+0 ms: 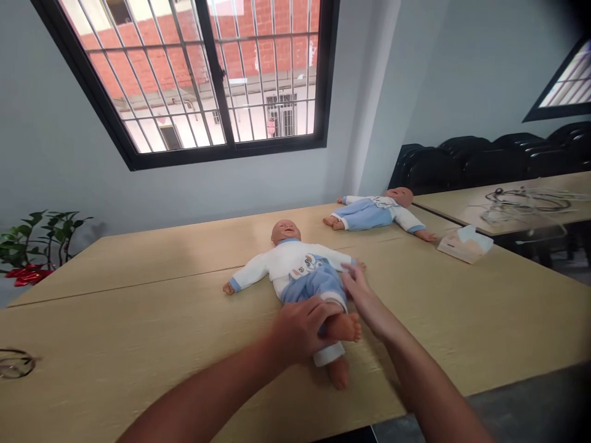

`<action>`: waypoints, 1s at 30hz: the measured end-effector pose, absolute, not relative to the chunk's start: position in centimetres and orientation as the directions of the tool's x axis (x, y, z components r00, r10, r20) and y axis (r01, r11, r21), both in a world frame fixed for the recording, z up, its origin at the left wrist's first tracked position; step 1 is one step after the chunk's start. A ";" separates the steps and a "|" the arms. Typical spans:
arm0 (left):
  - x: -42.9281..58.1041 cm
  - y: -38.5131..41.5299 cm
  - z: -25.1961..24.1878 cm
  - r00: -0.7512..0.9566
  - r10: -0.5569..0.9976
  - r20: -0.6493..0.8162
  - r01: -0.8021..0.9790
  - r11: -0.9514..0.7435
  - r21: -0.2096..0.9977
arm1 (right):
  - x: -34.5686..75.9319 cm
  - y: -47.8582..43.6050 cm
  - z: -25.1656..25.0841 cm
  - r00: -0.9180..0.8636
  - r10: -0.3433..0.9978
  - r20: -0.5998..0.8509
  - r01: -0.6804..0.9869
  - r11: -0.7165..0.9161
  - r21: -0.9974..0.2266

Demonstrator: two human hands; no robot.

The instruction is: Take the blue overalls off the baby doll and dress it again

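Now the doll (pixel 295 264) lies face-up on the worktop (pixel 138 320), feet toward you, your left hand (pixel 300 332) clamped round one leg and your right hand (pixel 357 286) resting open on its hip.

On table (pixel 138 295), doll (pixel 300 271) lies on its back, head away, feet toward the near edge; left hand (pixel 300 329) on its legs, right hand (pixel 357 286) at its side. Second doll (pixel 378 212) lies behind and right, box (pixel 464 244) right of it. Plant (pixel 41 240) far left behind the table, window (pixel 207 80) above; cables (pixel 526 203) on side table (pixel 452 202) far right, chairs (pixel 484 160) behind it
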State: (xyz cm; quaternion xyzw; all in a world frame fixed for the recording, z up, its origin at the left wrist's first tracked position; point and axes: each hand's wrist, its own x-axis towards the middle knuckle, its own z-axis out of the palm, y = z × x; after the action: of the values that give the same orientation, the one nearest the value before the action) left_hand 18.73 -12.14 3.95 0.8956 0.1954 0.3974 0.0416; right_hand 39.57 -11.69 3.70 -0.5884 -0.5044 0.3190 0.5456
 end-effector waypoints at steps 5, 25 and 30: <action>19.9 -13.9 3.4 0.742 0.320 0.589 0.221 -0.946 0.236 | 38.9 -22.3 4.7 -0.192 0.952 -0.240 -0.326 -0.292 -0.899; 12.4 -6.5 0.5 0.492 0.863 0.116 0.222 -0.254 0.941 | 43.4 -24.3 0.5 0.360 0.929 0.084 0.487 -0.111 -0.866; 11.9 -4.2 -0.4 0.241 0.962 0.129 -0.101 -0.108 0.989 | 45.4 -25.3 -0.4 0.334 0.938 0.091 0.544 -0.113 -0.832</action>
State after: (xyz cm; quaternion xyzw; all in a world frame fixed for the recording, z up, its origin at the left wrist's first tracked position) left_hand 11.94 -4.21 -0.43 0.5651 0.3810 0.4842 0.5486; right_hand 45.39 -25.28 -0.36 -0.7062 -0.5245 0.2404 0.4104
